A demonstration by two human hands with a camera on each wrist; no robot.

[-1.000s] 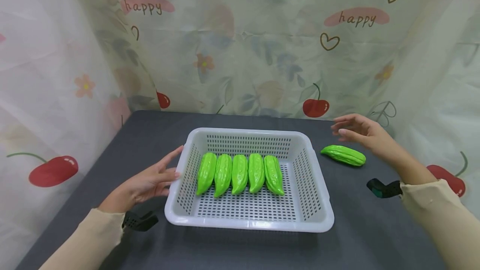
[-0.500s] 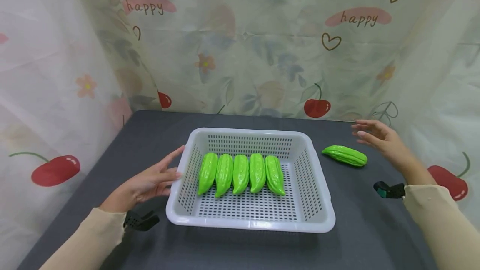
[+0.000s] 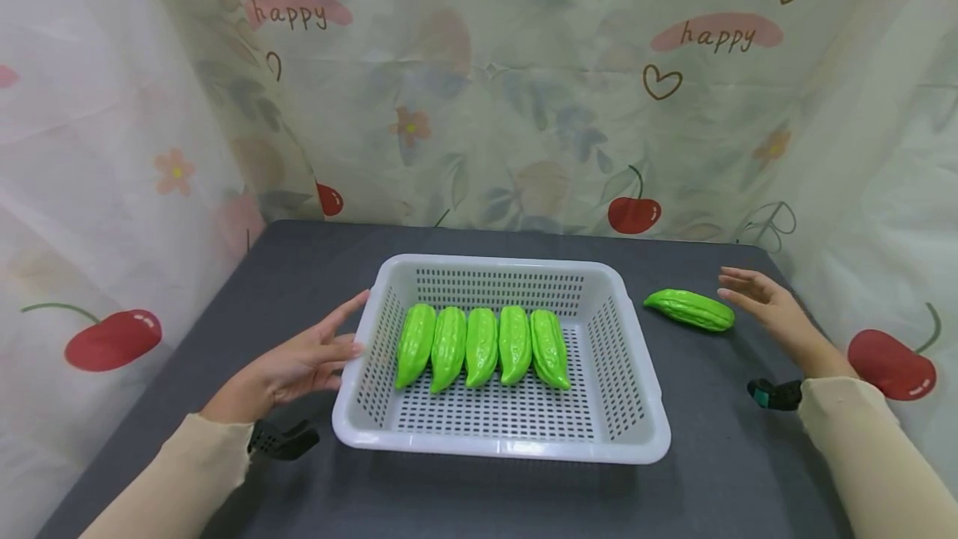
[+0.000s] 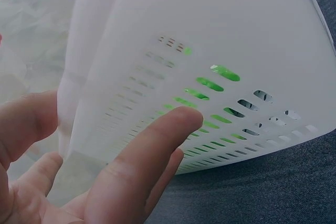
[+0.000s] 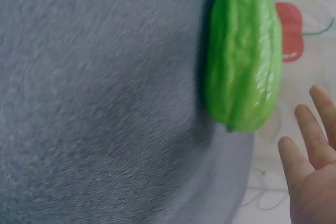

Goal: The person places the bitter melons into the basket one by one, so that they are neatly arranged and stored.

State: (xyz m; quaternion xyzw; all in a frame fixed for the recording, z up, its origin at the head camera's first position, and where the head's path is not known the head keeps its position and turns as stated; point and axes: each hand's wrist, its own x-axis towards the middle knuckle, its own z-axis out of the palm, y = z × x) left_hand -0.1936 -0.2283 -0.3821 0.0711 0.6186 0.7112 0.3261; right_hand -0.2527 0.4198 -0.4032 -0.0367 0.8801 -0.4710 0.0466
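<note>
A white perforated plastic basket (image 3: pixel 500 447) stands mid-table, with several green bitter melons (image 3: pixel 482 348) lying side by side in it. My left hand (image 3: pixel 303 364) is at its left side, fingers spread and touching the rim and outer wall; the left wrist view shows the fingers (image 4: pixel 152 156) against that wall. To the right of the basket, one more bitter melon (image 3: pixel 688 310) lies on the table, seen large in the right wrist view (image 5: pixel 244 56). Just past its right end hovers my right hand (image 3: pixel 774 314), fingers extended and apart from it, holding nothing.
The table (image 3: pixel 524 497) has a dark grey cloth. A printed curtain (image 3: pixel 494 106) with cherries and hearts hangs behind it and along both sides. A black wrist device (image 3: pixel 774 395) sits below my right hand, another (image 3: pixel 284 442) below the left.
My right hand has moved to the right and down, from above the loose bitter melon to beside its right end. The left hand, basket and melons stay in place.
</note>
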